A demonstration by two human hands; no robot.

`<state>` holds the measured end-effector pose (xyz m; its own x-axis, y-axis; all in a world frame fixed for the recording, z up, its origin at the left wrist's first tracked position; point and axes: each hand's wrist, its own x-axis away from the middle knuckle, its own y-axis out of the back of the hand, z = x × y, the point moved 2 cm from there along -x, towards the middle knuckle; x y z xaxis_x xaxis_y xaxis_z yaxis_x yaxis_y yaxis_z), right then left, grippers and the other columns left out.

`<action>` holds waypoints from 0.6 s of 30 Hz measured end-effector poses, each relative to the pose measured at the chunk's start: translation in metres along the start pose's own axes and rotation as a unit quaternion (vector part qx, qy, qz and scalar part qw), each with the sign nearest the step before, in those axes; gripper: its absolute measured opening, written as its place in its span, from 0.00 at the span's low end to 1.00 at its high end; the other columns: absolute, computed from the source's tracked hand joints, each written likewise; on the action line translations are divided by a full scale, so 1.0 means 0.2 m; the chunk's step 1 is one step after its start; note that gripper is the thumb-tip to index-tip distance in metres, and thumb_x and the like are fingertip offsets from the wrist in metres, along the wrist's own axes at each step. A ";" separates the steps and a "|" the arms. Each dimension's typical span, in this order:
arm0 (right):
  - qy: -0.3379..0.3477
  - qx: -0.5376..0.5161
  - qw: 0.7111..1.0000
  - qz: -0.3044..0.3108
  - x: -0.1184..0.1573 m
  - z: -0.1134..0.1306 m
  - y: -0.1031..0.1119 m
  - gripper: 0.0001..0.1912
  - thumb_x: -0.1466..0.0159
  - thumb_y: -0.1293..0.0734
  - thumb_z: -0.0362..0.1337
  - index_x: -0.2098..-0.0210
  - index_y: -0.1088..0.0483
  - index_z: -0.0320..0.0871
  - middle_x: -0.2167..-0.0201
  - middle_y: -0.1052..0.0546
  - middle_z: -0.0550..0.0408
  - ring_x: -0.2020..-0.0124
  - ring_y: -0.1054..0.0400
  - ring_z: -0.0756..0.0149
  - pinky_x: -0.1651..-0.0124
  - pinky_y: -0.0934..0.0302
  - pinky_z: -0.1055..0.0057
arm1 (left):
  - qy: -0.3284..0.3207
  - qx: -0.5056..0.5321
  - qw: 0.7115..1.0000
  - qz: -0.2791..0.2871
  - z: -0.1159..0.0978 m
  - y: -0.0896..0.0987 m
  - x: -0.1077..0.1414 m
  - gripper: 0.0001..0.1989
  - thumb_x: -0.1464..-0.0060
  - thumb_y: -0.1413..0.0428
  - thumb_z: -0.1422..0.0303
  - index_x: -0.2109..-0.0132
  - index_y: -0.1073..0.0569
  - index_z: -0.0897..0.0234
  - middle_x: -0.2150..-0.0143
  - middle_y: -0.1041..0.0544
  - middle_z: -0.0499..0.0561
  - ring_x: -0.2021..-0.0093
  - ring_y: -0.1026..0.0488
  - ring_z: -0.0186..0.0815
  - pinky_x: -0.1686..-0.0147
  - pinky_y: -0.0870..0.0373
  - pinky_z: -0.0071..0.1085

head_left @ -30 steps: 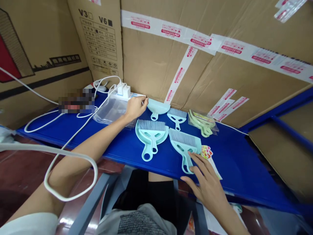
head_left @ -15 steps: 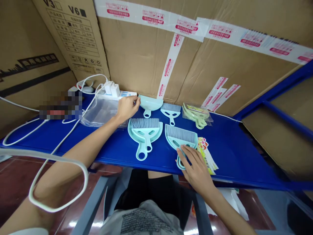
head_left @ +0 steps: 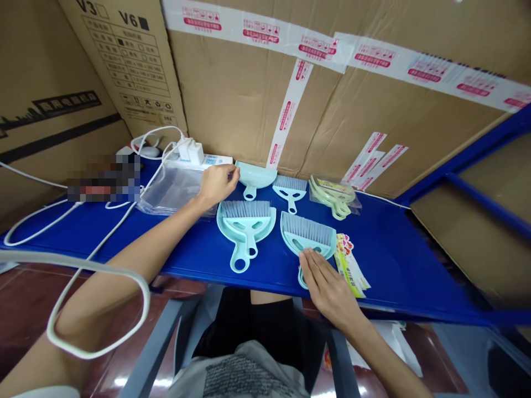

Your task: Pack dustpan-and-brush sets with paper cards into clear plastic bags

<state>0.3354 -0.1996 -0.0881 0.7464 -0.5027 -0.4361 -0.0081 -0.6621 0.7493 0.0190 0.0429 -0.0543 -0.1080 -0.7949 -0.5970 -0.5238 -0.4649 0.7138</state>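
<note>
My left hand, its fingers curled, touches the left corner of a mint dustpan at the back. My right hand lies flat over the handle of a dustpan and brush set, fingers stretched and together. Another nested set lies to its left. Behind them is a loose brush with grey bristles. A green set in clear plastic sits at the back right. Printed cards are fanned out right of my right hand.
Clear plastic bags lie under my left forearm's far side, near a power strip with white plugs. A white cable loops across the left front. Cardboard walls stand behind the blue table.
The fingers of my right hand have drawn together and slid slightly down over the handle. My left hand has barely moved.
</note>
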 end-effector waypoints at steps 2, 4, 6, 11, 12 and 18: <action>-0.001 -0.009 1.000 -0.007 0.00 -0.01 0.00 0.28 0.30 0.38 0.18 0.31 0.36 0.22 0.41 0.21 0.27 0.37 0.25 0.42 0.37 0.24 0.51 | -0.004 -0.003 1.000 0.002 0.00 0.00 0.00 0.19 0.32 0.52 0.61 0.68 0.23 0.61 0.68 0.17 0.57 0.66 0.22 0.46 0.66 0.39 0.38; -0.003 -0.017 1.000 -0.007 0.00 -0.03 0.00 0.25 0.30 0.38 0.19 0.34 0.31 0.25 0.41 0.21 0.28 0.37 0.24 0.43 0.38 0.24 0.52 | -0.005 0.003 1.000 -0.002 -0.01 0.00 0.00 0.19 0.32 0.52 0.61 0.68 0.23 0.60 0.68 0.17 0.57 0.66 0.22 0.46 0.66 0.39 0.38; 0.000 -0.017 1.000 -0.002 0.00 -0.04 -0.01 0.22 0.29 0.37 0.21 0.37 0.28 0.25 0.42 0.20 0.28 0.39 0.23 0.43 0.41 0.23 0.52 | -0.006 0.006 1.000 -0.005 -0.01 0.01 0.00 0.19 0.32 0.52 0.61 0.69 0.24 0.60 0.69 0.18 0.56 0.67 0.23 0.46 0.67 0.40 0.38; -0.003 -0.013 1.000 -0.022 0.00 -0.03 0.00 0.21 0.30 0.33 0.23 0.38 0.27 0.27 0.44 0.19 0.30 0.41 0.22 0.42 0.45 0.22 0.52 | -0.010 -0.001 1.000 -0.013 -0.02 0.02 0.00 0.19 0.32 0.52 0.61 0.71 0.28 0.60 0.72 0.21 0.55 0.69 0.24 0.44 0.68 0.43 0.38; -0.006 -0.016 0.999 -0.034 0.00 -0.02 0.00 0.22 0.30 0.32 0.23 0.37 0.27 0.27 0.44 0.19 0.30 0.41 0.22 0.43 0.44 0.22 0.52 | -0.011 -0.001 1.000 -0.014 -0.02 0.02 0.00 0.19 0.32 0.52 0.61 0.71 0.28 0.60 0.72 0.21 0.55 0.69 0.24 0.44 0.68 0.44 0.38; -0.015 -0.074 0.995 -0.061 0.04 -0.03 0.00 0.26 0.29 0.27 0.34 0.34 0.28 0.35 0.46 0.17 0.36 0.40 0.23 0.46 0.41 0.25 0.53 | -0.016 -0.004 1.000 -0.010 -0.03 0.01 0.01 0.19 0.32 0.52 0.61 0.71 0.29 0.60 0.71 0.20 0.55 0.68 0.23 0.44 0.68 0.42 0.37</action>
<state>0.3446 -0.1998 -0.0891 0.7159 -0.4409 -0.5414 0.1809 -0.6319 0.7537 0.0225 0.0382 -0.0517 -0.1252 -0.7729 -0.6221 -0.5188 -0.4835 0.7050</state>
